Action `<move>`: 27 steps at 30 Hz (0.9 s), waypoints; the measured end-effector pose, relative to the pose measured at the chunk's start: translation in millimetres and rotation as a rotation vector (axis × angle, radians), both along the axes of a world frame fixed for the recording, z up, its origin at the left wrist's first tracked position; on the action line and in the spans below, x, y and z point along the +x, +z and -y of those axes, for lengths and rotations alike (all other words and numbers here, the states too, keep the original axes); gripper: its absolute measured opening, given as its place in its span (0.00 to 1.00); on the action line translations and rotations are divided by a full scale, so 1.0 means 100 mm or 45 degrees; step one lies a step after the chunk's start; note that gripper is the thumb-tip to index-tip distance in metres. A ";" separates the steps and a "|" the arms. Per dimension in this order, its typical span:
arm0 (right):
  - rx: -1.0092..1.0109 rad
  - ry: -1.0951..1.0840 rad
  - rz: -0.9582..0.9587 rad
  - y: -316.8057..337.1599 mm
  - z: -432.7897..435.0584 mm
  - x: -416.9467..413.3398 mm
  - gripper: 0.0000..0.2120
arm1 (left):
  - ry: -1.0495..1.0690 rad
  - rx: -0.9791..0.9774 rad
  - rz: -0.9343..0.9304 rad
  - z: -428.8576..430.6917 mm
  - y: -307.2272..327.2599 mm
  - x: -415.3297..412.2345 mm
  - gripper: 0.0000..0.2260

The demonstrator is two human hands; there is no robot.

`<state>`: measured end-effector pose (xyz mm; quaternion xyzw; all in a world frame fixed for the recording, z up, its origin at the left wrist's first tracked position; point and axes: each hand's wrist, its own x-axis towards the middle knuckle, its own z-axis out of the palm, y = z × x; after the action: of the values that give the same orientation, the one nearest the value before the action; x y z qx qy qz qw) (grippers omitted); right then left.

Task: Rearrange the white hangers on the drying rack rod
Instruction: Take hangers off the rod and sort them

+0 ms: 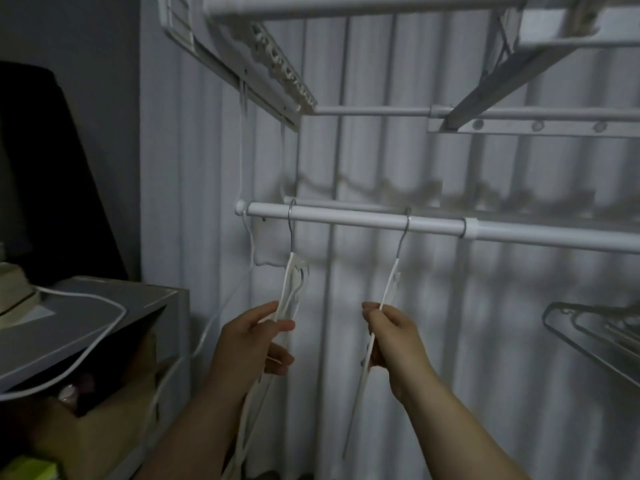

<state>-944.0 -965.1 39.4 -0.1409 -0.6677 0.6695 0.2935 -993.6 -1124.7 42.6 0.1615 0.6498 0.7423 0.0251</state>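
The room was dim and bluish; soft shadows striped the pale curtain (381, 161). Darkness swallowed the nine o'clock edge, and wide-angle bending curved the borders.

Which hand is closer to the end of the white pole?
Left. The left hand sits below the pole end, slightly right of it; the right hand is much farther right.

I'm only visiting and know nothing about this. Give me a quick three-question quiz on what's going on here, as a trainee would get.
1. True or false: the left hand grips the left hanger, and the right hand grips the right hanger.
2. Which hanger hangs nearer the rod's capped end? A) left B) right
3. Fill in: each hanger hangs on the rod by a grey ____.
Key: 1 true; 2 A; 3 hook.
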 end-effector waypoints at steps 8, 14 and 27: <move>-0.023 -0.069 -0.035 -0.04 0.16 -0.19 0.18 | -0.001 0.007 0.035 0.11 -0.01 -0.11 0.15; 0.104 0.080 0.144 -0.01 0.31 -0.34 0.23 | 0.008 -0.075 0.027 0.15 -0.02 -0.16 0.17; 0.199 0.191 0.199 0.12 0.54 -0.50 0.22 | 0.028 -0.217 -0.091 0.16 -0.07 -0.20 0.16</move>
<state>-993.9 -1019.4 51.3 -0.1189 -0.7472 0.6226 0.1999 -1013.6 -1141.0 36.0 0.1782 0.7127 0.6784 0.0074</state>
